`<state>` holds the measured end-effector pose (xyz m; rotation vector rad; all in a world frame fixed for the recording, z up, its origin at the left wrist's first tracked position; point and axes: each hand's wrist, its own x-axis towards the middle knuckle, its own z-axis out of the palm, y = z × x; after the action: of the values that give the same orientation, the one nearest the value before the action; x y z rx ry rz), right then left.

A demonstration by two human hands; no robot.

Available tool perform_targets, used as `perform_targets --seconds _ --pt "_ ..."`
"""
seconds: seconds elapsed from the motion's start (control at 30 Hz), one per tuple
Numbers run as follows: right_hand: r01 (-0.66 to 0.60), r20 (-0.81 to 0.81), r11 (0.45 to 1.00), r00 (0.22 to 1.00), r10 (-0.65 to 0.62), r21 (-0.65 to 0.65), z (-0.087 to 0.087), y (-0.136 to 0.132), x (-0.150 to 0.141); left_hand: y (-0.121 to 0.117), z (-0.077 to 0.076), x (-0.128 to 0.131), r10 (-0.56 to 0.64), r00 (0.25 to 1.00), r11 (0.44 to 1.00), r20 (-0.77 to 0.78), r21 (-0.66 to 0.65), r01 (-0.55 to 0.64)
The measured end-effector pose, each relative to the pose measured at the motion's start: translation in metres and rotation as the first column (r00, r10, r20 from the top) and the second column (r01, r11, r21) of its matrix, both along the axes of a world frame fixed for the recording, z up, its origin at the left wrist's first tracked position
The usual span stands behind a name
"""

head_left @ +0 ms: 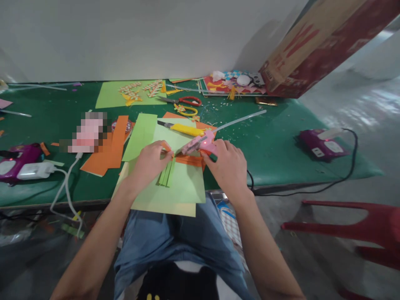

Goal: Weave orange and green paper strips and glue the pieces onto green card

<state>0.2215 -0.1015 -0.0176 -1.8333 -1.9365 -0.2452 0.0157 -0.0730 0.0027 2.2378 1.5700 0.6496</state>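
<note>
Left hand [151, 162]: thumb and forefinger pinched together at the upper end of some narrow green strips [167, 176], which fanned down toward the wearer; a bit of orange paper [166, 146] stood up beside the fingertips. Right hand [229, 166]: fingers curled round the grip of a pink glue gun [203, 143], a small light glowing on its side. Nozzle pointed left, close to the pinched ends; whether it touched them I could not tell. A clear glue stick [242, 120] stuck out of the gun's rear. An orange strip [189, 161] lay beneath the gun, between the hands. Under all this, pale green sheets [187, 189] overhung the near edge of the green table [275, 154]. Just beyond the gun, a yellow cutter [187, 129], blade to the left; farther back, yellow-handled scissors [191, 113] and red-handled scissors [191, 100]. Left of the sheets, orange paper [117, 146] and a pixelated pink object [89, 132] on a white cable. A purple power strip [321, 144] sat well to the right, a red stool [343, 231] below it.
</note>
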Motion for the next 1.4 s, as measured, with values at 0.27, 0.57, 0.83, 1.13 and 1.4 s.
perform_targets --seconds 0.27,0.57,0.83,1.13,1.4 --pt "0.004 0.002 0.998 1.000 -0.004 0.070 -0.002 0.001 -0.001 -0.002 0.008 0.000 -0.014 0.995 0.995 0.103 -0.098 0.024" --pt "0.018 0.003 1.000 1.000 -0.018 -0.011 0.001 0.000 -0.001 0.000 -0.004 0.001 -0.109 0.990 0.994 0.088 -0.013 0.110" --pt "0.025 0.005 1.000 1.000 -0.025 -0.015 0.000 -0.001 -0.001 0.001 -0.004 0.008 -0.085 0.996 0.996 -0.032 0.027 0.085" --pt "0.104 -0.065 0.995 0.993 -0.103 -0.001 0.003 -0.007 0.016 -0.002 -0.004 0.012 -0.042 0.994 0.998 -0.097 0.035 0.045" --pt "0.143 -0.098 0.990 0.985 -0.140 0.015 -0.003 -0.010 0.030 -0.005 -0.001 0.013 -0.025 0.996 0.999 -0.084 0.038 0.028"
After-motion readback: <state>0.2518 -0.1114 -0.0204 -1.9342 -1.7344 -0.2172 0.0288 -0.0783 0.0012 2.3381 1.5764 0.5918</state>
